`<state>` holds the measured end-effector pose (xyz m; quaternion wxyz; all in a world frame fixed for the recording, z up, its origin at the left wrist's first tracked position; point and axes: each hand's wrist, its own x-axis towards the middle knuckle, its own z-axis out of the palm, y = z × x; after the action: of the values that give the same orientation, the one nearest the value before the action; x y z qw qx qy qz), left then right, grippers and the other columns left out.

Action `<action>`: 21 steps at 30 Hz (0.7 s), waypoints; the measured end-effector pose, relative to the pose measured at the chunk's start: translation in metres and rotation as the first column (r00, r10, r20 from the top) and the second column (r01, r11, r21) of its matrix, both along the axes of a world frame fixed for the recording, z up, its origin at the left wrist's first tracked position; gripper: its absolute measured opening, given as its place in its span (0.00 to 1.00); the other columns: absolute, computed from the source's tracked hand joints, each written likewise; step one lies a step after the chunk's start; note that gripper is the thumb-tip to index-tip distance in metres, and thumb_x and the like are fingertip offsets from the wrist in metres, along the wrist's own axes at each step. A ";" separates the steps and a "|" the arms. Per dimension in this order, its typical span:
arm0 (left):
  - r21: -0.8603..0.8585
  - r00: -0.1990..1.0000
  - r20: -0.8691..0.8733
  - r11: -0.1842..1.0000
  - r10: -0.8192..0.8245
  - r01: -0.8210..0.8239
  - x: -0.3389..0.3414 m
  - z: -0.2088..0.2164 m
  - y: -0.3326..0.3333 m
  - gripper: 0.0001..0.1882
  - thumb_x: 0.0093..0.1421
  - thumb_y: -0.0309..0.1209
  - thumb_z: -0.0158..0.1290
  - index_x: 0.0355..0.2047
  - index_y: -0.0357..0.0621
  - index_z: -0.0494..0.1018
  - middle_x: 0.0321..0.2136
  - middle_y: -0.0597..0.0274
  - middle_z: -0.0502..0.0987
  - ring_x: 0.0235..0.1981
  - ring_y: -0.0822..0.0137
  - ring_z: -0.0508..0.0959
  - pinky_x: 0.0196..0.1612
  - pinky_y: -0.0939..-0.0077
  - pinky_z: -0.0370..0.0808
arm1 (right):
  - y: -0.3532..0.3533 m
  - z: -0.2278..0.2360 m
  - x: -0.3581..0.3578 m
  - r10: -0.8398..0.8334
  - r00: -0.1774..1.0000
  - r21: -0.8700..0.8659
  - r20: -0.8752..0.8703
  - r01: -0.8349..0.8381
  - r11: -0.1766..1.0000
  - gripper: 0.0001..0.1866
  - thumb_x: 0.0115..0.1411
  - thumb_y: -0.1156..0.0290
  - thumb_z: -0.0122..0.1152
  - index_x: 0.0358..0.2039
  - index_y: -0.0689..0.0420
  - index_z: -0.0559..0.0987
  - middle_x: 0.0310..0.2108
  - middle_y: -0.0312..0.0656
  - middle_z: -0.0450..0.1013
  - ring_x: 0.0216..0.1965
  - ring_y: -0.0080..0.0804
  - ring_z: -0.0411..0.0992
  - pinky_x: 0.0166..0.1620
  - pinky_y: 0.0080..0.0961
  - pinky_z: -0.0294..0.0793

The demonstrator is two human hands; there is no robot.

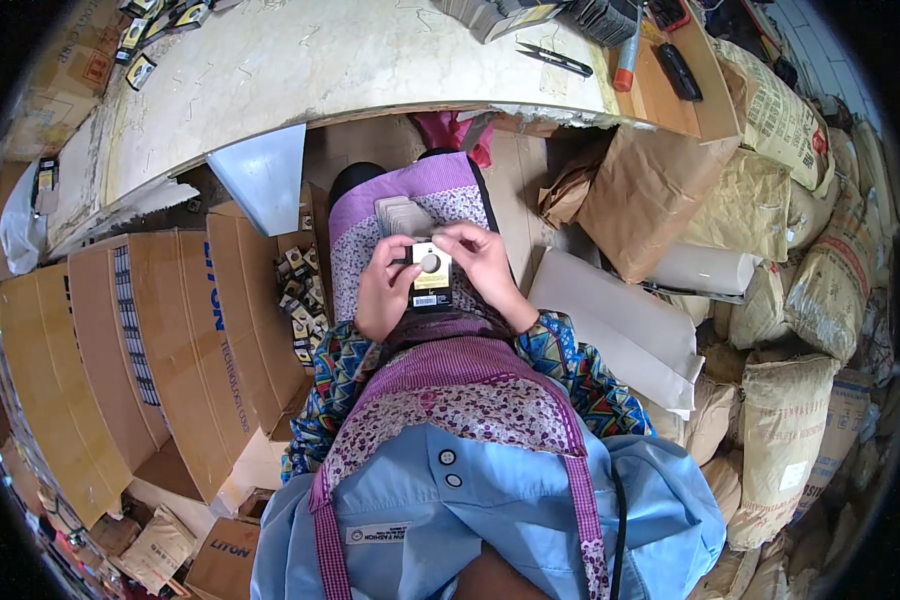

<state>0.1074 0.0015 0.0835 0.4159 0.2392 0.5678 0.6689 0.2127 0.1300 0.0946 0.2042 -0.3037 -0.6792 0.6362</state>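
Note:
Above my lap, a small flat package card (432,280) in cream and black, with a round grey spot and a barcode label, is held upright. My left hand (385,292) pinches its left edge between thumb and fingers. At its upper right corner, my right hand (478,262) has thumb and fingers closed on the card's edge. Whether the right fingers also hold something small is hidden. Just beyond my hands, a fanned stack of grey-white cards (400,214) lies on the flowered purple apron (450,190).
An open cardboard box (255,310) to my left holds several similar packages (300,300). The worktable (300,70) ahead carries thread snips (555,60), stacked cards (500,15) and an orange-tipped tube (626,65). Paper sacks (785,440) and brown paper (650,195) crowd my right side.

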 end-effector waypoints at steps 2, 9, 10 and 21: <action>-0.094 0.999 -0.028 0.995 -0.033 0.030 0.002 -0.004 0.001 0.18 0.55 0.16 0.48 0.47 0.35 0.62 0.39 0.51 0.72 0.39 0.67 0.76 0.40 0.80 0.72 | 0.004 -0.002 -0.002 -0.031 0.999 -0.189 -0.018 0.028 0.982 0.07 0.54 0.76 0.61 0.33 0.64 0.79 0.27 0.34 0.75 0.30 0.18 0.70 0.35 0.15 0.67; -0.003 1.000 -0.028 1.000 0.007 -0.007 0.000 -0.001 -0.002 0.17 0.55 0.14 0.47 0.45 0.35 0.64 0.39 0.51 0.72 0.40 0.67 0.75 0.42 0.80 0.72 | 0.016 0.008 0.006 0.159 0.986 -0.205 0.057 -0.144 0.968 0.07 0.53 0.76 0.62 0.33 0.64 0.79 0.28 0.34 0.75 0.31 0.18 0.70 0.35 0.16 0.68; -0.042 1.000 0.021 0.999 0.003 -0.002 0.000 0.003 -0.003 0.16 0.55 0.14 0.47 0.44 0.35 0.65 0.39 0.53 0.72 0.40 0.67 0.75 0.42 0.80 0.72 | 0.015 0.006 0.007 0.201 0.978 -0.181 0.049 -0.189 0.965 0.06 0.53 0.76 0.62 0.32 0.63 0.79 0.28 0.34 0.75 0.31 0.17 0.70 0.36 0.18 0.68; -0.282 0.518 -0.851 0.909 -0.089 -0.306 -0.039 0.012 -0.046 0.17 0.49 0.25 0.57 0.41 0.39 0.71 0.38 0.47 0.75 0.39 0.49 0.75 0.42 0.62 0.72 | -0.009 -0.021 0.003 0.136 0.852 0.679 0.505 -0.490 0.547 0.17 0.41 0.70 0.67 0.34 0.56 0.75 0.33 0.43 0.67 0.39 0.43 0.66 0.45 0.35 0.60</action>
<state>0.0682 -0.0449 0.0954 0.0816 0.4074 0.8346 0.3615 0.2158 0.1214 0.0736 0.0553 -0.1742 -0.9576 0.2225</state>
